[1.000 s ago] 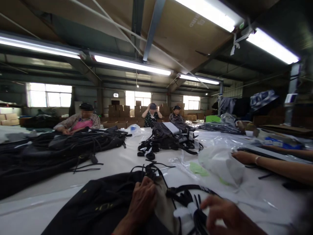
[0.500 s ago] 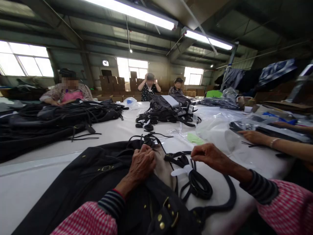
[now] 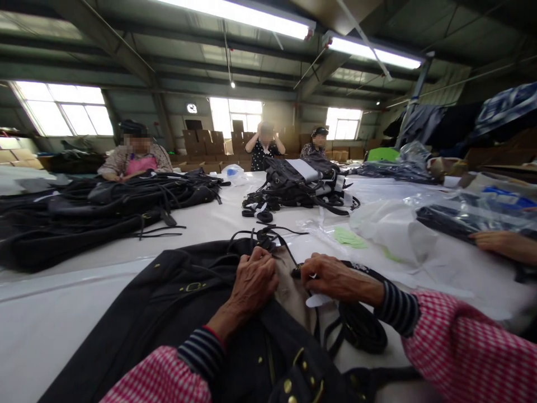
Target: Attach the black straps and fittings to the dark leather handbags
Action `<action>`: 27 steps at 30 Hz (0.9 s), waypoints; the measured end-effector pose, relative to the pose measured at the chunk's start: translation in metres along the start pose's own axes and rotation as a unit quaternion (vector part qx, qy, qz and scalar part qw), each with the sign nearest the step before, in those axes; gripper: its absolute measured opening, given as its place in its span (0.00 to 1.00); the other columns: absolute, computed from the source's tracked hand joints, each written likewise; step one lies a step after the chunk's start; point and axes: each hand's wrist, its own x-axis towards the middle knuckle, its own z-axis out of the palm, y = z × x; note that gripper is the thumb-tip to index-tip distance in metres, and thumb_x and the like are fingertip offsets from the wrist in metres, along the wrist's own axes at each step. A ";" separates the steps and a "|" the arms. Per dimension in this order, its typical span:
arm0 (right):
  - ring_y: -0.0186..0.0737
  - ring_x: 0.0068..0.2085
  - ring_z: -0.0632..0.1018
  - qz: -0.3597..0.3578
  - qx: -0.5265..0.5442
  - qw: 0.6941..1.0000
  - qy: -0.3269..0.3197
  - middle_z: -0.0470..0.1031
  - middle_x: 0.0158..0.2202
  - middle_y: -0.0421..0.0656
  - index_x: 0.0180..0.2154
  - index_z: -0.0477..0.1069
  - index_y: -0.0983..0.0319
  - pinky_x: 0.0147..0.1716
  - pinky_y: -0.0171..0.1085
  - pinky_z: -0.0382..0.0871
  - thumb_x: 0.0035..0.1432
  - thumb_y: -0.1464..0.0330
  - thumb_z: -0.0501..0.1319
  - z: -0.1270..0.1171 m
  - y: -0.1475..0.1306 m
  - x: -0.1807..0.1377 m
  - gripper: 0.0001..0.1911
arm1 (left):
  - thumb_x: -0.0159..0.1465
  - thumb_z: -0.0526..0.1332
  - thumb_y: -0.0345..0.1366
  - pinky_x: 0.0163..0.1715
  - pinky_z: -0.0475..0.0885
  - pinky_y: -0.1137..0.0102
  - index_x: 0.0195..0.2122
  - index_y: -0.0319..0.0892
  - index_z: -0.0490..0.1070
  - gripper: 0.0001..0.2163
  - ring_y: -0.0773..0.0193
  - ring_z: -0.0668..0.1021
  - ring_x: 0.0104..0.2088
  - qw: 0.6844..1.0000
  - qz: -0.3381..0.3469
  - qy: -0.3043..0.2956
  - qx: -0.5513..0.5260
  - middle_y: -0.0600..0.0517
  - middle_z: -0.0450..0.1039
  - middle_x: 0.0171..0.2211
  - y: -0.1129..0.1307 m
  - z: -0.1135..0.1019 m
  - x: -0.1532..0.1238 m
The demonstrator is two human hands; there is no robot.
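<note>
A black bag (image 3: 138,313) with brass-coloured fittings lies on the table in front of me, its beige lining (image 3: 289,274) showing at the opening. My left hand (image 3: 255,280) is closed on the bag's edge beside that lining. Just right of the opening, my right hand (image 3: 335,277) is closed, with a dark strap end at its fingertips; the exact grip is partly hidden. Below the right wrist lies a coiled black strap bundle (image 3: 363,330), and a white wrap (image 3: 318,301) shows under the fingers. Thin black cords (image 3: 268,232) stick up beyond my left hand.
More black bags are heaped at the left (image 3: 104,207) and the centre back (image 3: 297,182). Clear plastic bags (image 3: 390,224) and a light green piece (image 3: 350,237) lie right of centre. A co-worker's hand (image 3: 505,246) touches a plastic-covered item at right. Several people sit or stand across the table.
My right hand has moved left and closer to the bag's opening, now covering part of the strap bundle. My left hand keeps its hold. The view has shifted slightly, and the co-worker's hand has moved back.
</note>
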 end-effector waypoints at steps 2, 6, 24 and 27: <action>0.41 0.41 0.75 -0.033 -0.043 0.998 0.023 0.77 0.32 0.41 0.30 0.75 0.61 0.41 0.36 0.62 0.55 0.78 0.61 0.007 -0.001 -0.006 0.08 | 0.64 0.60 0.30 0.40 0.61 0.59 0.30 0.43 0.67 0.05 0.55 0.72 0.50 1.000 -0.001 -0.004 0.001 0.51 0.78 0.38 0.000 -0.001 0.000; 0.38 0.36 0.74 -0.050 -0.069 0.996 0.021 0.74 0.32 0.41 0.28 0.72 0.61 0.38 0.35 0.62 0.58 0.79 0.58 0.006 0.000 -0.023 0.10 | 0.63 0.60 0.30 0.40 0.61 0.59 0.30 0.42 0.68 0.04 0.55 0.72 0.51 1.000 -0.002 -0.009 -0.003 0.50 0.77 0.37 0.002 -0.001 0.000; 0.43 0.48 0.77 -0.091 0.085 0.991 -0.045 0.78 0.50 0.44 0.26 0.70 0.62 0.54 0.42 0.64 0.51 0.80 0.59 -0.001 0.002 -0.022 0.08 | 0.62 0.60 0.30 0.40 0.62 0.59 0.30 0.42 0.68 0.04 0.53 0.72 0.49 1.000 -0.003 -0.007 -0.009 0.48 0.76 0.38 0.003 -0.001 0.001; 0.43 0.50 0.77 -0.088 0.168 0.980 -0.054 0.78 0.52 0.45 0.26 0.73 0.62 0.52 0.40 0.66 0.49 0.79 0.62 -0.005 0.004 -0.016 0.07 | 0.62 0.59 0.29 0.40 0.61 0.60 0.30 0.42 0.68 0.04 0.53 0.72 0.49 1.000 -0.003 -0.007 -0.007 0.48 0.77 0.38 0.003 -0.001 0.001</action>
